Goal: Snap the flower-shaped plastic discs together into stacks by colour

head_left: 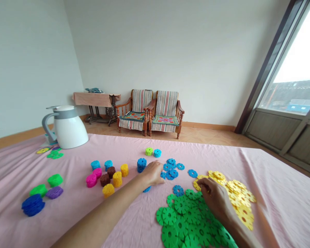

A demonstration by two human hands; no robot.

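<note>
My left hand [154,173] reaches across the pink cloth and rests with curled fingers on loose blue snowflake discs [172,168], beside a small stack of blue discs [141,164]. What its fingers pinch is hidden. My right hand [214,198] lies over the green discs [186,217], fingertips closed at the edge of the yellow disc pile [237,196], seemingly on a yellow disc. A lime stack [149,151] and a light-blue stack [157,153] stand behind.
Stacks of cyan, pink, brown and yellow discs [110,175] stand mid-table. Green, purple and dark blue stacks [33,204] sit at left. A white jug [68,126] stands far left. Two wooden chairs [150,113] line the wall; a window [294,86] is at right.
</note>
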